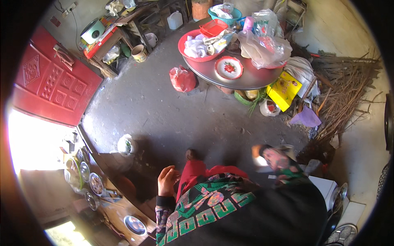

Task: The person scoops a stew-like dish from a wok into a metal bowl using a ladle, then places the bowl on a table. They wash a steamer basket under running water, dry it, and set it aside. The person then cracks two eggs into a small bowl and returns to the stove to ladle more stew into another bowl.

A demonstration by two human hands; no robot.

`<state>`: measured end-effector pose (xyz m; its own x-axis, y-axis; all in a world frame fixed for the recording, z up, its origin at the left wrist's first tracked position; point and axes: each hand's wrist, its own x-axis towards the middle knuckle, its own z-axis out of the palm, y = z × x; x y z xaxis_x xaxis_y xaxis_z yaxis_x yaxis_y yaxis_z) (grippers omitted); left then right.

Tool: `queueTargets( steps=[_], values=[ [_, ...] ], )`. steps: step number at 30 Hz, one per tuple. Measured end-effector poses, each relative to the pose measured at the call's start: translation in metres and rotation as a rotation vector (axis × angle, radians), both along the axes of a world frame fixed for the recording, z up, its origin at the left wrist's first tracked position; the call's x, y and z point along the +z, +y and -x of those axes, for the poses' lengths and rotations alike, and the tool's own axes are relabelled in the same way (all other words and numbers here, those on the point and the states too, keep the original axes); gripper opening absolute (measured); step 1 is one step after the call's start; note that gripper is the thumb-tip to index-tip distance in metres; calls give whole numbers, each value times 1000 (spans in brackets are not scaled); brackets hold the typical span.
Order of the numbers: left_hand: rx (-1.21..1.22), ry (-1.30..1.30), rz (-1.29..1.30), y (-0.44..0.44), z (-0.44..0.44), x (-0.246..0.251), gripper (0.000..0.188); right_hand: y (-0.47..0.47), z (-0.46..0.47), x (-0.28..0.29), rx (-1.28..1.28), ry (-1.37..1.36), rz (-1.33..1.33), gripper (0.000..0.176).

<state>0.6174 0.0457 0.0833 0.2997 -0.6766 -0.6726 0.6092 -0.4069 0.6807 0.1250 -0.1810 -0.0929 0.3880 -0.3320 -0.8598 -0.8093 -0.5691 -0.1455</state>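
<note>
My left hand (166, 181) hangs beside my red trousers (192, 173), its fingers loosely bent and nothing visible in them. On the other side, my right hand (256, 151) reaches out past the dark sleeve and is blurred. A white thing (261, 161) shows right at that hand; whether it is gripped is unclear. One shoe (191, 154) pokes out below the trouser leg onto the grey floor (172, 123).
Ahead stands a round metal table (204, 72) with a red basin (181, 46), a floral enamel plate (229, 68) and plastic bags. A red bag (182, 79) sits on the floor. Brushwood (347, 101) lines the right wall. A wooden counter (118, 212) with bowls runs left, below a red door (58, 80).
</note>
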Motion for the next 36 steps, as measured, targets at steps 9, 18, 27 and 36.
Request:
queueTargets(
  steps=[9, 18, 27, 36],
  values=[
    [-299, -65, 2, -139, -99, -15, 22, -113, -27, 285, -960, -988, 386, 23],
    [-519, -203, 176, -297, -79, -20, 23, -79, -106, 320, -723, -861, 1176, 23],
    [-659, -569, 363, -422, -19, -1, 27, 44, 139, 43, -506, 212, -193, 43],
    [-964, -1296, 829, -682, 138, 49, 25, -73, 265, 95, -1154, -221, 1023, 21]
  ],
)
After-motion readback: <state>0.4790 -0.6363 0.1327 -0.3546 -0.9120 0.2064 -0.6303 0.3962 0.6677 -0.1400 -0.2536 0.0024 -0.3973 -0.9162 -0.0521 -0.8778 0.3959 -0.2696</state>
